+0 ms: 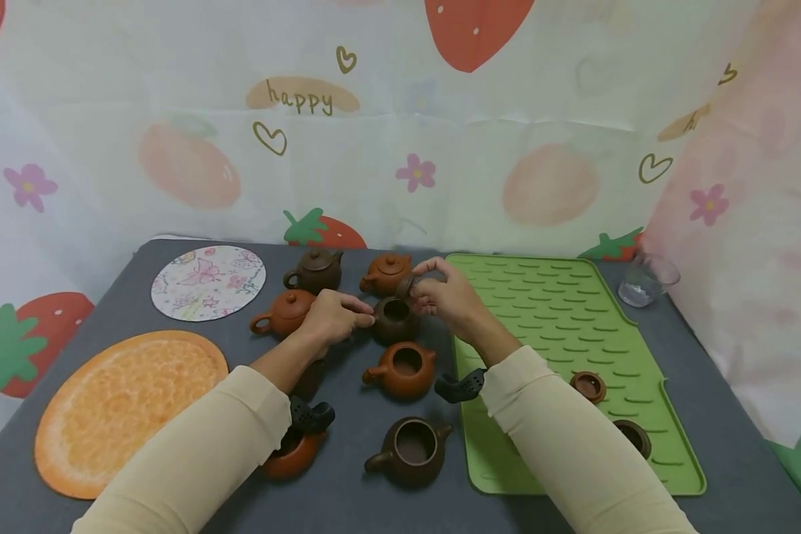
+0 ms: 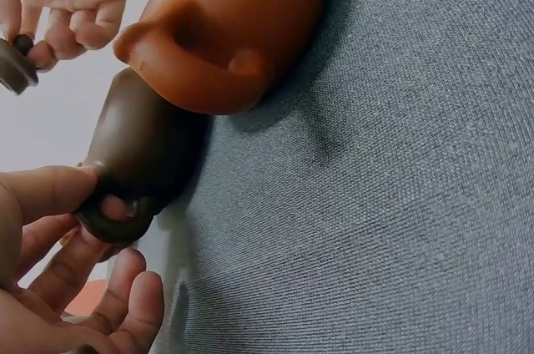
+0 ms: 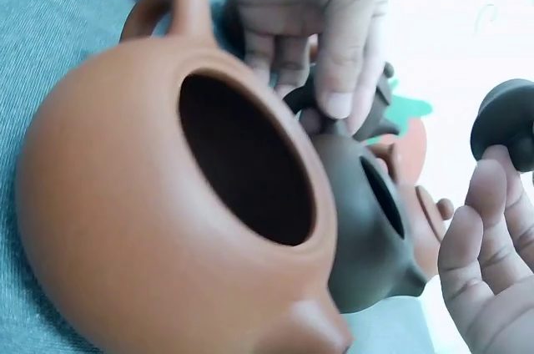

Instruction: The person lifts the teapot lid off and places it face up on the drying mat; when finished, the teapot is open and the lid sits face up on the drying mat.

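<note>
The left hand pinches the handle of a dark, lidless teapot, thumb on top of the handle in the left wrist view. That teapot stands upright with its round opening showing. Beside and above it, the right hand holds a small dark lid by its knob, apart from the pot. In the left wrist view the same lid hangs from the fingertips. An orange-brown teapot without a lid stands just nearer than the dark one.
Lidded teapots stand at the back; open ones, including a dark teapot, stand nearer. On the right, a green mat carries a brown lid and a dark lid. A glass and orange round mat flank the area.
</note>
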`<state>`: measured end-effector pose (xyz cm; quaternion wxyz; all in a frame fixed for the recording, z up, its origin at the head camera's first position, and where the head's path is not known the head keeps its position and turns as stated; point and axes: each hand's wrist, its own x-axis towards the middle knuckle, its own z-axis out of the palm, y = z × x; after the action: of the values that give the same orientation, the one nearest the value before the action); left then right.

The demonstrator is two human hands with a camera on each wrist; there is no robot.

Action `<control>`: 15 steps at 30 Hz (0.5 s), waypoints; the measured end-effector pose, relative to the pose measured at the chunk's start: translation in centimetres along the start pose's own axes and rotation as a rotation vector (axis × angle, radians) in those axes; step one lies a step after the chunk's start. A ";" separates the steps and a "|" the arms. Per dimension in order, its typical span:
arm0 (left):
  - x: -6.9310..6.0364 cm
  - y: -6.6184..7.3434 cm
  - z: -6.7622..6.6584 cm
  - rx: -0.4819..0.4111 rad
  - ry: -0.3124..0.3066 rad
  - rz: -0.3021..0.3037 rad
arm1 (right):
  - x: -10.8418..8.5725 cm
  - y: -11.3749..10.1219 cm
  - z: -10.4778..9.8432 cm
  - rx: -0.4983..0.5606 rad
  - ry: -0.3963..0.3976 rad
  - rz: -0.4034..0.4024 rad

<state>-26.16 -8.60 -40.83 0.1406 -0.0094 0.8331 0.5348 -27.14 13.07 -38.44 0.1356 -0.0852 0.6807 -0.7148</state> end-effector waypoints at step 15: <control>0.0 0.2 -0.1 -0.008 -0.008 -0.014 | -0.9 -1.8 -0.7 0.263 -0.097 -0.015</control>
<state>-26.21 -8.58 -40.64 0.1477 -0.0135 0.8304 0.5371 -26.60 14.07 -36.66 0.1729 -0.1064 0.5730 -0.7940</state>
